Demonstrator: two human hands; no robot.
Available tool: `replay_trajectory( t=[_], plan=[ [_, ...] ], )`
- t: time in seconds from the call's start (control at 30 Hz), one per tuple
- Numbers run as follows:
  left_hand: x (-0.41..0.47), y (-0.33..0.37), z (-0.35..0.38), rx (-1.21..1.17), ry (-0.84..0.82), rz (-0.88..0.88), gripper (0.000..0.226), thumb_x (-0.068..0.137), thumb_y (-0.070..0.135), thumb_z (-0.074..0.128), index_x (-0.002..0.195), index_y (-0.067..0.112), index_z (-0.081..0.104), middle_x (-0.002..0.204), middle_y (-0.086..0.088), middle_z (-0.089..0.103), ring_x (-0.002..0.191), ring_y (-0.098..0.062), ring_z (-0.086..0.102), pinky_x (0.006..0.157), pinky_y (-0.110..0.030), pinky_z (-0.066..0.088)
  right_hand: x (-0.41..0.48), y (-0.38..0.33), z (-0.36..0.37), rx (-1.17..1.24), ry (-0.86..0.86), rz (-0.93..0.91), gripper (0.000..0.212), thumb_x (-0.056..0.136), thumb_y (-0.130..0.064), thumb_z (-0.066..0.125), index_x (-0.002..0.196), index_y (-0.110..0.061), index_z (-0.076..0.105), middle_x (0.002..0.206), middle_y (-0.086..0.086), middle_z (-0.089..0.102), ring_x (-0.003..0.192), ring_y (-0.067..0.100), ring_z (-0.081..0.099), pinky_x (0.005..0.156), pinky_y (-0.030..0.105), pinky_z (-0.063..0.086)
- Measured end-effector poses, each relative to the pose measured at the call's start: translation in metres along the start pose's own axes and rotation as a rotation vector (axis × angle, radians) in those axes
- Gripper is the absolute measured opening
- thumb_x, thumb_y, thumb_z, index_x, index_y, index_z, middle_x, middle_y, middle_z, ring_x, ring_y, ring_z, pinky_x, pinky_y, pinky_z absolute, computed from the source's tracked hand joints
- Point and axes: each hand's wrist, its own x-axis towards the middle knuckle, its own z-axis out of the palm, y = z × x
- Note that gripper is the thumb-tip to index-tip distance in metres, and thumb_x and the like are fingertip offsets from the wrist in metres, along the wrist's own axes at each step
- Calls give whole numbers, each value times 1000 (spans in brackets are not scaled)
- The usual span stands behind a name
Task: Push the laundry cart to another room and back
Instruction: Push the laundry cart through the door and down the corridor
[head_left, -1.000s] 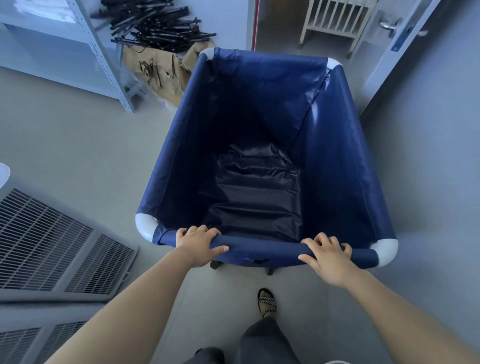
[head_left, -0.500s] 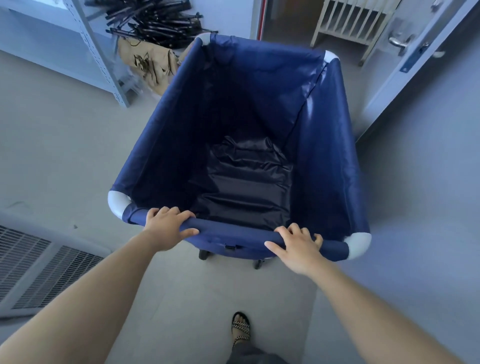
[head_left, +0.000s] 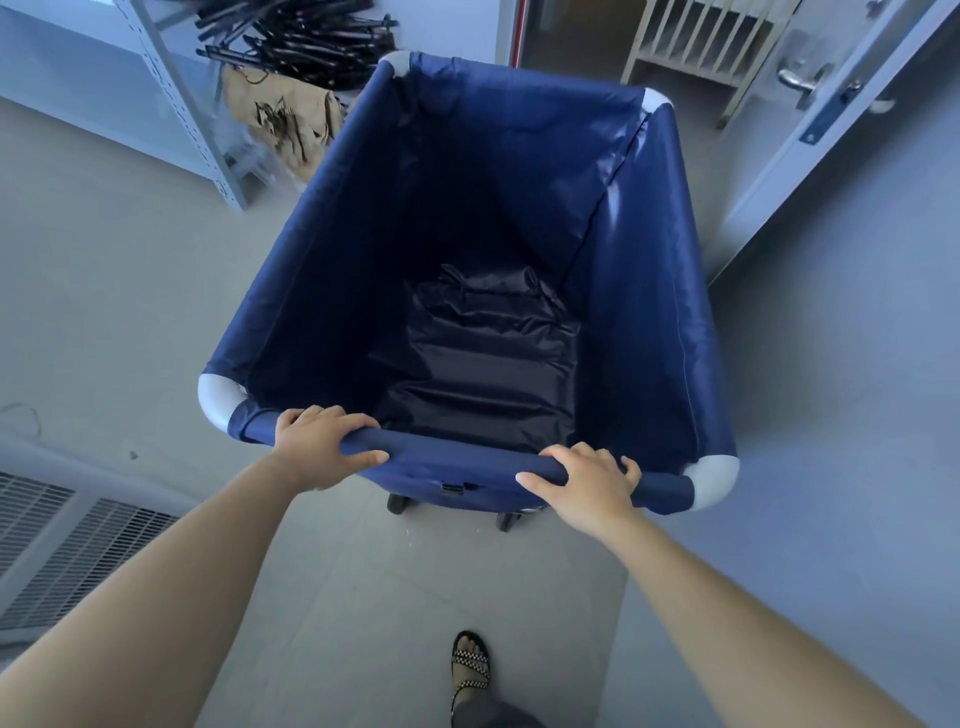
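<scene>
A person looks down at a navy fabric laundry cart (head_left: 649, 270) standing on a pale grey floor (head_left: 104, 312) directly ahead of both outstretched bare arms. The left hand (head_left: 317, 452) wraps over the padded near rail (head_left: 457, 457) close to its left white corner piece; the right hand (head_left: 587, 488) grips the same rail near the right corner, fingers curled over the top. The two hands sit well apart on the rail. Beyond the hands, crumpled dark lining covers the cart's bottom. Two black casters (head_left: 397, 503) show just under the rail between the hands. Below the right hand, one foot in a checkered sandal (head_left: 470, 662) steps on the floor. Far ahead to the left stand a metal shelf frame (head_left: 182, 104) and a heap of black rods (head_left: 296, 36). Ahead to the right is an open door (head_left: 810, 119).
</scene>
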Motion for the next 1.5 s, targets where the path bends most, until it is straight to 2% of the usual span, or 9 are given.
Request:
replay_trajectory(
  t=[0.23,0.57,0.83,1.03,1.23,1.37,1.5],
  plan=[
    [-56,-10,14,-6,-27,-4,41,83,67,45,118,46,49,102,11,53,108,-15,44,105,-37,19,-58,-8,24,-8,-7,-6,50,80,-75,36,115,-44,51,117,-10,51,116,18,40,108,48,9],
    [-192,-36,55,20,-113,-16,44,83,67,43,122,46,47,98,10,47,112,-18,45,109,-39,20,-195,-19,90,-44,6,-27,49,81,-75,33,115,-44,50,117,-12,48,117,17,38,108,49,10],
    [-295,-4,111,-35,-77,4,43,80,72,42,116,50,48,96,13,45,108,-16,44,101,-37,20,-284,33,109,-72,-50,-49,44,79,-77,34,109,-49,50,102,-19,44,111,12,40,106,45,12],
    [-344,15,140,-48,-62,27,43,80,73,40,114,50,49,94,13,46,105,-14,44,93,-35,18,-326,63,115,-131,-92,-64,44,79,-76,33,111,-50,49,102,-19,45,109,11,41,105,44,15],
    [-375,31,160,-13,15,1,45,84,69,38,122,45,46,112,10,52,111,-18,44,105,-42,19,-346,75,114,-145,-163,-86,46,80,-76,32,114,-49,48,107,-15,48,111,14,42,105,45,16],
    [-385,39,166,-55,-3,-3,42,88,62,39,127,47,42,126,10,49,125,-18,38,111,-49,11,-350,81,113,-187,-216,-112,50,80,-78,27,115,-47,46,108,-11,48,109,17,44,99,46,22],
    [-396,50,172,-110,20,6,39,91,53,41,130,49,40,129,13,49,130,-17,33,112,-54,3,-349,85,111,-225,-284,-204,54,83,-74,28,121,-40,45,109,-10,49,106,19,46,92,42,30]
  ],
)
